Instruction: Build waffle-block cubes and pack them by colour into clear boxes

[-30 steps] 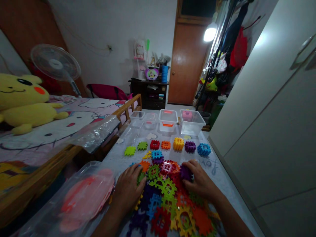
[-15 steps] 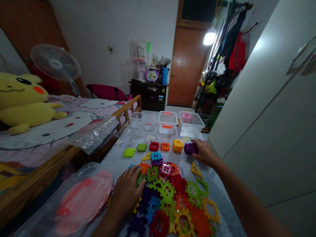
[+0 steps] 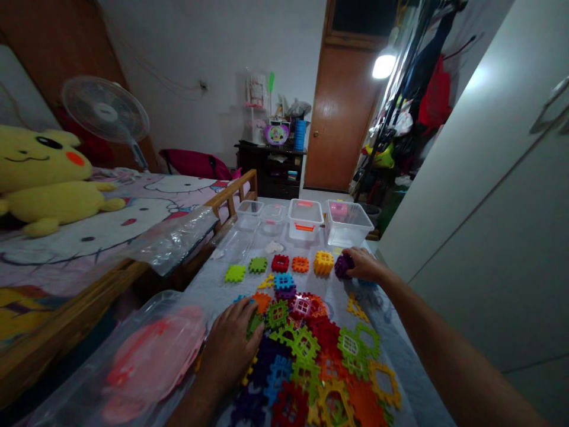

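My right hand [image 3: 362, 264] is closed around a stack of purple interlocking plastic plates [image 3: 344, 267] at the right end of a row. Beside it in the row stand a yellow stack [image 3: 323, 263], orange plates [image 3: 300, 264], red plates [image 3: 280, 263] and green plates [image 3: 258, 265]. A blue plate [image 3: 368, 283] peeks out under my right wrist. My left hand [image 3: 233, 335] rests at the left edge of a mixed pile, its thumb and fingers about a green plate [image 3: 254, 325], partly hidden. Loose red plates [image 3: 291, 406] and blue plates [image 3: 278, 378] lie close by.
Clear plastic boxes [image 3: 349, 228] line the table's far end. A clear bag with a pink item [image 3: 153, 359] lies at the left, beside a wooden bed rail [image 3: 229, 193]. To the right stands a pale cabinet [image 3: 484, 196]. A yellow plush toy [image 3: 48, 196] sits on the bed.
The view has shifted slightly. My right hand stays at the purple stack, its fingers now more on the right side, and a blue plate shows under the wrist. My left hand keeps its place.
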`<action>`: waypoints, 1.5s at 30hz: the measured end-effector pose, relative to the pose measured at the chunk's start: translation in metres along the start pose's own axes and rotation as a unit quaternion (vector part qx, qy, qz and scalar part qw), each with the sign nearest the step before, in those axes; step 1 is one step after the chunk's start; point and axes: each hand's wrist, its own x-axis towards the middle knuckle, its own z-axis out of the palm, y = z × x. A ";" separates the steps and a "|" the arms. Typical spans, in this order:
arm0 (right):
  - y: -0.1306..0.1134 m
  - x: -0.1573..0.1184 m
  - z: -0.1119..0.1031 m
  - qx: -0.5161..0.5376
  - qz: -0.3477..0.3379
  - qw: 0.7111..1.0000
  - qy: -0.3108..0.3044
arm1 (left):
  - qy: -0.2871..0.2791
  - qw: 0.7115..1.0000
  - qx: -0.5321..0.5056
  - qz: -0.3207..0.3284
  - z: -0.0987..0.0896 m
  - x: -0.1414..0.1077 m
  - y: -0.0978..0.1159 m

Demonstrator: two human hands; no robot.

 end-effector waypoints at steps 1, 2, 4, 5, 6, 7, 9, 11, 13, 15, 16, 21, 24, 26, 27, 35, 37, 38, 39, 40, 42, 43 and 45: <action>0.000 0.000 0.001 -0.002 0.001 1.000 -0.003 | 0.001 1.000 -0.002 0.000 0.000 0.000 0.000; 0.001 0.000 0.001 -0.003 0.002 1.000 -0.004 | 0.002 1.000 -0.004 0.000 0.000 0.000 0.000; 0.001 0.000 0.002 -0.006 0.002 1.000 -0.007 | 0.002 1.000 -0.006 0.000 -0.001 0.000 0.001; 0.001 0.000 0.003 -0.007 0.002 1.000 -0.008 | 0.000 1.000 -0.006 0.001 -0.001 0.001 0.001; 0.000 0.001 0.004 -0.008 0.002 1.000 -0.008 | -0.001 1.000 -0.006 0.001 -0.001 0.001 0.001; 0.000 0.001 0.005 -0.008 0.001 1.000 -0.008 | -0.002 1.000 -0.005 0.001 -0.001 0.000 0.001; -0.003 0.002 0.006 -0.007 0.001 1.000 -0.006 | -0.001 1.000 -0.005 0.003 0.000 0.000 0.000; -0.005 0.001 0.006 -0.005 0.001 1.000 0.000 | 0.000 1.000 -0.006 0.004 0.001 0.000 -0.001; -0.008 -0.002 0.002 -0.001 0.004 1.000 0.014 | 0.001 1.000 -0.008 0.005 0.001 0.000 -0.001; -0.009 -0.011 -0.004 0.003 0.008 0.999 0.033 | 0.002 1.000 -0.010 0.005 0.001 0.000 -0.001; -0.009 -0.018 -0.007 0.006 0.009 0.999 0.047 | 0.003 1.000 -0.011 0.005 0.001 0.000 -0.001; -0.009 -0.072 -0.010 0.090 -0.020 0.987 0.134 | 0.009 1.000 -0.006 0.013 0.000 0.000 -0.001; -0.014 -0.104 0.005 0.156 -0.031 0.981 0.112 | 0.006 1.000 -0.001 0.015 -0.001 -0.001 0.000; -0.019 -0.117 0.018 0.186 -0.031 0.978 0.085 | 0.004 1.000 -0.001 0.013 -0.003 -0.001 0.001; -0.022 -0.120 0.025 0.193 -0.031 0.978 0.077 | 0.002 1.000 -0.002 0.012 -0.003 0.000 0.002; -0.021 -0.110 0.070 0.172 -0.004 0.978 0.121 | -0.006 1.000 0.003 0.013 -0.006 0.001 0.003; -0.019 -0.109 0.075 0.172 -0.005 0.978 0.117 | -0.007 1.000 0.000 0.012 -0.005 0.001 0.003; -0.019 -0.109 0.077 0.169 -0.006 0.979 0.117 | -0.006 1.000 -0.003 0.013 -0.005 0.001 0.002; -0.019 -0.110 0.077 0.164 -0.004 0.979 0.120 | -0.004 1.000 -0.006 0.014 -0.004 0.001 0.002; -0.020 -0.110 0.077 0.158 -0.002 0.979 0.125 | -0.002 1.000 -0.010 0.017 -0.004 0.001 0.002; -0.025 -0.111 0.073 0.148 -0.001 0.979 0.142 | 0.002 1.000 -0.017 0.021 -0.003 0.001 0.001; -0.029 -0.112 0.070 0.147 -0.003 0.978 0.151 | 0.004 1.000 -0.020 0.022 -0.003 0.001 0.001; -0.041 -0.113 0.061 0.154 -0.022 0.976 0.154 | 0.006 0.999 -0.026 0.023 -0.003 0.001 0.001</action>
